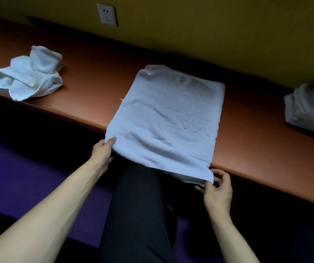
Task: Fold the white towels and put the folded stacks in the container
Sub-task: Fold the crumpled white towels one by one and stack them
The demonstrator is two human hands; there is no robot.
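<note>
A white towel [168,118] lies spread on the orange-brown counter [95,76], its near end hanging over the front edge. My left hand [103,149] pinches the towel's near left corner. My right hand [217,188] pinches the near right corner, thumb and fingers around the hem. A crumpled pile of white towels [29,74] lies on the counter at the far left. A folded white towel stack [308,109] sits at the right edge of the view. No container is in view.
A yellow wall [209,25] with a white power socket [107,14] runs behind the counter. My dark trouser leg [137,215] is below the towel, over a purple floor [29,168].
</note>
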